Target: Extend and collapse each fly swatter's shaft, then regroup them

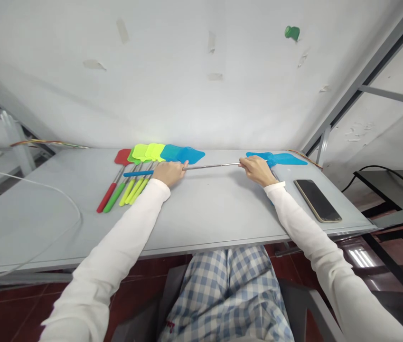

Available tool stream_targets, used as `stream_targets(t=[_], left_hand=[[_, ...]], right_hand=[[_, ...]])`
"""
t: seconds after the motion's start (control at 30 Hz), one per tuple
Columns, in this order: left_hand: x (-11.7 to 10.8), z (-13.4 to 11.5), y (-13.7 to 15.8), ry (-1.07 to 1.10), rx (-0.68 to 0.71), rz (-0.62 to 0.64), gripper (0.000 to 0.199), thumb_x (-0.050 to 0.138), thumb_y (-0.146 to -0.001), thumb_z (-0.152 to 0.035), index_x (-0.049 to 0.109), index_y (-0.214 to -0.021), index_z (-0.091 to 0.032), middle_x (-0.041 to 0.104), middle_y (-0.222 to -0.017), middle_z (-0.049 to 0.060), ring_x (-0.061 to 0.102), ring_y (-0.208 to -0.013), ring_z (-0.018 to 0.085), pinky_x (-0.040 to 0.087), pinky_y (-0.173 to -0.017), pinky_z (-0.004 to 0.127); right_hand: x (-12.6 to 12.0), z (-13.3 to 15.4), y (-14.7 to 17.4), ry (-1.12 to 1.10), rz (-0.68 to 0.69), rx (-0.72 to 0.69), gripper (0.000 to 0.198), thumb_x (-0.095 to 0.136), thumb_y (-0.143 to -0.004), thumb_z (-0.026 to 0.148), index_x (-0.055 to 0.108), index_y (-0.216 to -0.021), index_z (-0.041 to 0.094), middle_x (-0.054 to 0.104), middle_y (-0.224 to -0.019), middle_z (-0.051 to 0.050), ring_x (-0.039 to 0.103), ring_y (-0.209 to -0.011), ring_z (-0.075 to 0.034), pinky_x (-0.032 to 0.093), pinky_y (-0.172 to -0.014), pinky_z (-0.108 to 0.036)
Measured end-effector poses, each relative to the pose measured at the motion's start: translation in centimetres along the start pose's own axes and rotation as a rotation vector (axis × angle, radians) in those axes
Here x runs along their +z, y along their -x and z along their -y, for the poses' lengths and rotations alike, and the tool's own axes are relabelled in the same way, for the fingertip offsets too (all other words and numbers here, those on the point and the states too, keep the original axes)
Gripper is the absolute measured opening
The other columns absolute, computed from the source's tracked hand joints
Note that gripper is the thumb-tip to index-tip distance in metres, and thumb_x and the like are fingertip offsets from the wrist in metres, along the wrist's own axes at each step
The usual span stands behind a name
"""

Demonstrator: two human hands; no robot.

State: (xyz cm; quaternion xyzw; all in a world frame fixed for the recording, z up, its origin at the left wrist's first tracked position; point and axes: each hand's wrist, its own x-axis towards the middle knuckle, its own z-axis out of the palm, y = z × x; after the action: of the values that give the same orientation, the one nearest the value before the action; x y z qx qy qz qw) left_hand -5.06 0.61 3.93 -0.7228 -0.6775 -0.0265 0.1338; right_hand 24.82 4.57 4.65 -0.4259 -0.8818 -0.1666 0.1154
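A blue telescopic fly swatter (211, 166) stretches sideways between my hands, its metal rod drawn out. My left hand (169, 173) is closed around it where the blue handle meets the rod. Fingers of my right hand (258, 170) pinch the rod's other end, near a blue paddle head (290, 159). Another blue swatter head (258, 155) lies just behind the right hand; its handle is mostly hidden under my right forearm. Left of centre lies a row of swatters: a red swatter (107, 197), a green swatter (115, 197), several yellow ones (138, 190) and blue heads (190, 155).
On the grey table (208, 213) a dark-screened phone (317, 200) lies at the right. A white cable (69, 199) curves across the left side. Behind stands a white wall (173, 95); a metal frame (361, 85) rises at the right.
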Motion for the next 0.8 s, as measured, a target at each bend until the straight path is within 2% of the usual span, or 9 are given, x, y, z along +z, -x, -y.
stream_targets(t=[0.17,0.3,0.47,0.7,0.8], left_hand=[[-0.2,-3.8,0.7,0.068,0.093,-0.009,0.067,0.014,-0.097,-0.041,0.073,-0.095,-0.007,0.071,-0.088,0.024,0.068,-0.087,0.031,0.043,-0.069,0.036],[-0.3,-4.9,0.8,0.078,0.111,-0.008,0.062,0.018,-0.097,-0.042,0.071,-0.101,-0.011,0.071,-0.088,0.021,0.068,-0.087,0.031,0.042,-0.068,0.035],[-0.4,-3.1,0.3,0.106,0.138,-0.077,0.042,0.036,-0.093,-0.044,0.064,-0.105,-0.017,0.072,-0.09,0.013,0.067,-0.084,0.027,0.037,-0.064,0.031],[0.4,1.1,-0.1,0.041,0.103,-0.118,0.037,0.036,-0.092,-0.042,0.066,-0.094,-0.021,0.072,-0.091,0.01,0.065,-0.082,0.024,0.029,-0.058,0.028],[0.7,2.3,-0.2,0.047,0.055,-0.158,0.037,0.038,-0.09,-0.041,0.068,-0.087,-0.02,0.072,-0.087,0.011,0.065,-0.079,0.024,0.029,-0.058,0.029]], right_hand=[[-0.1,4.3,-0.6,-0.031,0.057,-0.091,0.031,0.032,-0.1,0.029,0.06,-0.098,0.015,0.069,-0.086,-0.01,0.057,-0.078,-0.02,0.027,-0.068,-0.029],[0.3,5.4,-1.0,-0.04,0.085,-0.102,0.034,0.03,-0.101,0.032,0.059,-0.1,0.015,0.068,-0.087,-0.011,0.057,-0.076,-0.02,0.026,-0.067,-0.03],[1.2,3.1,-1.2,-0.028,0.0,-0.067,0.039,0.028,-0.101,0.038,0.059,-0.096,0.015,0.066,-0.085,-0.01,0.055,-0.077,-0.021,0.029,-0.071,-0.03],[1.7,-1.5,-0.2,0.143,-0.101,-0.04,0.039,0.033,-0.099,0.04,0.062,-0.093,0.015,0.064,-0.088,-0.01,0.053,-0.085,-0.022,0.029,-0.083,-0.034],[1.3,-2.5,0.1,0.119,-0.102,-0.082,0.038,0.035,-0.098,0.039,0.063,-0.092,0.016,0.064,-0.09,-0.01,0.053,-0.091,-0.023,0.027,-0.093,-0.035]])
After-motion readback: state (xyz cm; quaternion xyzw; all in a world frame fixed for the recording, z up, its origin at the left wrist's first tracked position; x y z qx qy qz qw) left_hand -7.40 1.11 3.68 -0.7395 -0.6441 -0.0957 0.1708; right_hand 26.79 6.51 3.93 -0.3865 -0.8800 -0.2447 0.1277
